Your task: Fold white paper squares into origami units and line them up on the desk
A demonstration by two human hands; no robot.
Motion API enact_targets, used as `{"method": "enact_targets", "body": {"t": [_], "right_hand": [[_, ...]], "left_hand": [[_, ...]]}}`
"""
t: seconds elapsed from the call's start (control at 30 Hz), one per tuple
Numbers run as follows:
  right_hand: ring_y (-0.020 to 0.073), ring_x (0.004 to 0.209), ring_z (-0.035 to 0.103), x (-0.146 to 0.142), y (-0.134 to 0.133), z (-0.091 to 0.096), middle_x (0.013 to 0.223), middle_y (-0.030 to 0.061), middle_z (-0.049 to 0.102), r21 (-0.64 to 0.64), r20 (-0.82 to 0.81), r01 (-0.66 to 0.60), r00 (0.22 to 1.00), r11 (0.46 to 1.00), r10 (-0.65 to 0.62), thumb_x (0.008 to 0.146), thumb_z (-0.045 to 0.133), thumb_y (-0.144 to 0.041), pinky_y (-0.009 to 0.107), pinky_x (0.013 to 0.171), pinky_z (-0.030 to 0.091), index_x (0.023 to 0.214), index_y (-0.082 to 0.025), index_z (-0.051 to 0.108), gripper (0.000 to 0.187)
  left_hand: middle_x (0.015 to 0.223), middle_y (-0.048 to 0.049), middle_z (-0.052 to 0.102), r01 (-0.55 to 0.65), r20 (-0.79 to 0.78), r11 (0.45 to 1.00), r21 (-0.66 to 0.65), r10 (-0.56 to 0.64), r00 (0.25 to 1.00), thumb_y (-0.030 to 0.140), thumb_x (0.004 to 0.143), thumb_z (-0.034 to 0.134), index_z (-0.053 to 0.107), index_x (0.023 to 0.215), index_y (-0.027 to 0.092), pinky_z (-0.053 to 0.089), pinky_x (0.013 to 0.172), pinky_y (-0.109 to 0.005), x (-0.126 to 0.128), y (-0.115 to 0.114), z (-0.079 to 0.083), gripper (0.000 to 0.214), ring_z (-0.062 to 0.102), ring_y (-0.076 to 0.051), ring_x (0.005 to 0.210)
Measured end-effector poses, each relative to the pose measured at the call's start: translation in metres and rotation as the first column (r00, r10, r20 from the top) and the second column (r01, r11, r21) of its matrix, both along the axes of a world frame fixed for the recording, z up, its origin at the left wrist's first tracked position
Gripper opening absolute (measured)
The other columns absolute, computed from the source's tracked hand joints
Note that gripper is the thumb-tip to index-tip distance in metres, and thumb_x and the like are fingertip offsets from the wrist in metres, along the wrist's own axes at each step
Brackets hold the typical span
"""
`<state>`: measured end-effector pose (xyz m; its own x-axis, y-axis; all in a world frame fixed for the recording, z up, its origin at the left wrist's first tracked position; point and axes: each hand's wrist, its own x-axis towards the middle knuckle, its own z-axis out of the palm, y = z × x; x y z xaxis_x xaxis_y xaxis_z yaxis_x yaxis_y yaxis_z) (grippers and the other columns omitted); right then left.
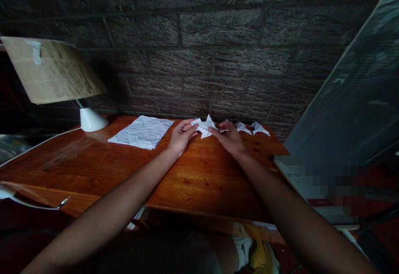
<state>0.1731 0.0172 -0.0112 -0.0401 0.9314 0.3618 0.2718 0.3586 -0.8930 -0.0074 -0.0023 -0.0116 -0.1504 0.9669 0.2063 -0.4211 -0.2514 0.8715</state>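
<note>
A small folded white paper piece (205, 126) with pointed corners lies near the far edge of the wooden table (193, 174). My left hand (181, 135) pinches its left side with bent fingers, a ring on one finger. My right hand (229, 138) presses its fingertips on the piece's right side. Both arms reach forward across the table.
A creased white sheet (141, 131) lies flat left of my hands. Two more folded paper pieces (252, 128) sit to the right by the brick wall (218, 50). A white lamp base (91, 119) with a paper shade (51, 70) stands far left. Books (314, 191) lie right.
</note>
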Motion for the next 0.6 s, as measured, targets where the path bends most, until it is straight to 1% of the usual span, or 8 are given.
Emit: {"method": "enact_targets", "body": {"t": [0.03, 0.07, 0.1, 0.17, 0.2, 0.3, 0.43, 0.6], "right_hand": [[0.0180, 0.085, 0.065, 0.000, 0.001, 0.001, 0.118, 0.0115, 0.063, 0.042, -0.029, 0.063, 0.998, 0.997, -0.062, 0.065, 0.079, -0.057, 0.032, 0.072, 0.055, 0.114, -0.020, 0.057, 0.065], [0.0191, 0.091, 0.065, 0.000, 0.001, 0.003, 0.126, 0.0124, 0.060, 0.054, -0.061, 0.092, 0.994, 0.994, -0.088, 0.062, 0.081, -0.056, 0.033, 0.076, 0.055, 0.120, -0.021, 0.055, 0.073], [0.0198, 0.095, 0.065, -0.001, 0.000, 0.005, 0.130, 0.0125, 0.058, 0.039, -0.090, 0.066, 0.994, 0.997, -0.062, 0.061, 0.082, -0.054, 0.033, 0.078, 0.055, 0.124, -0.021, 0.054, 0.077], [0.0199, 0.092, 0.065, -0.004, -0.004, 0.010, 0.118, 0.0099, 0.066, -0.063, -0.118, -0.088, 0.990, 0.994, 0.080, 0.065, 0.080, -0.054, 0.033, 0.079, 0.054, 0.121, -0.021, 0.058, 0.068], [0.0198, 0.090, 0.066, -0.005, -0.007, 0.013, 0.108, 0.0080, 0.070, -0.105, -0.143, -0.183, 0.975, 0.977, 0.167, 0.068, 0.077, -0.055, 0.034, 0.080, 0.053, 0.116, -0.020, 0.062, 0.061], [0.0188, 0.085, 0.067, -0.007, -0.014, 0.016, 0.093, 0.0048, 0.073, -0.144, -0.212, -0.339, 0.928, 0.930, 0.305, 0.068, 0.077, -0.055, 0.033, 0.081, 0.052, 0.097, -0.018, 0.071, 0.047], [0.0180, 0.080, 0.067, -0.005, -0.017, 0.015, 0.086, 0.0037, 0.075, -0.225, -0.264, -0.413, 0.898, 0.883, 0.353, 0.063, 0.082, -0.049, 0.033, 0.081, 0.051, 0.088, -0.018, 0.074, 0.041], [0.0165, 0.074, 0.067, -0.001, -0.016, 0.015, 0.080, 0.0041, 0.075, -0.292, -0.260, -0.421, 0.899, 0.859, 0.352, 0.057, 0.087, -0.041, 0.031, 0.076, 0.052, 0.081, -0.017, 0.076, 0.036]], "left_hand": [[0.087, -0.0005, 0.074, 0.008, -0.006, 1.000, -0.001, -0.008, 1.000, 0.031, 0.055, 0.090, 0.069, 0.092, 0.018, 0.051, 0.068, -0.019, 0.000, 0.000, 0.000, 0.044, 0.065, -0.009, 0.075], [0.086, -0.0006, 0.074, 0.016, -0.014, 1.000, -0.002, -0.016, 1.000, 0.031, 0.055, 0.090, 0.069, 0.092, 0.018, 0.051, 0.068, -0.019, 0.000, -0.001, 0.000, 0.045, 0.065, -0.009, 0.074], [0.085, -0.0008, 0.074, 0.025, -0.022, 1.000, -0.003, -0.025, 0.999, 0.031, 0.054, 0.090, 0.070, 0.092, 0.017, 0.051, 0.067, -0.019, 0.001, -0.001, 0.000, 0.045, 0.065, -0.009, 0.074], [0.084, -0.0012, 0.074, 0.041, -0.038, 0.999, -0.002, -0.041, 0.998, 0.031, 0.053, 0.091, 0.070, 0.090, 0.017, 0.051, 0.066, -0.020, 0.003, -0.002, 0.000, 0.045, 0.065, -0.010, 0.073], [0.084, -0.0015, 0.074, 0.050, -0.047, 0.999, 0.000, -0.050, 0.998, 0.032, 0.053, 0.091, 0.071, 0.089, 0.017, 0.051, 0.065, -0.020, 0.003, -0.003, 0.000, 0.044, 0.065, -0.010, 0.072], [0.085, -0.0026, 0.075, 0.076, -0.083, 0.997, 0.001, -0.076, 0.994, 0.032, 0.054, 0.090, 0.072, 0.089, 0.017, 0.049, 0.063, -0.020, 0.005, -0.005, 0.000, 0.042, 0.065, -0.011, 0.073], [0.083, -0.0026, 0.075, 0.112, -0.100, 0.994, -0.007, -0.112, 0.989, 0.032, 0.055, 0.091, 0.074, 0.089, 0.018, 0.049, 0.064, -0.021, 0.005, -0.007, 0.000, 0.041, 0.065, -0.011, 0.072], [0.079, -0.0028, 0.075, 0.098, -0.128, 0.995, -0.007, -0.098, 0.987, 0.032, 0.053, 0.091, 0.074, 0.087, 0.017, 0.048, 0.063, -0.023, 0.004, -0.006, -0.003, 0.042, 0.065, -0.013, 0.071]]}}
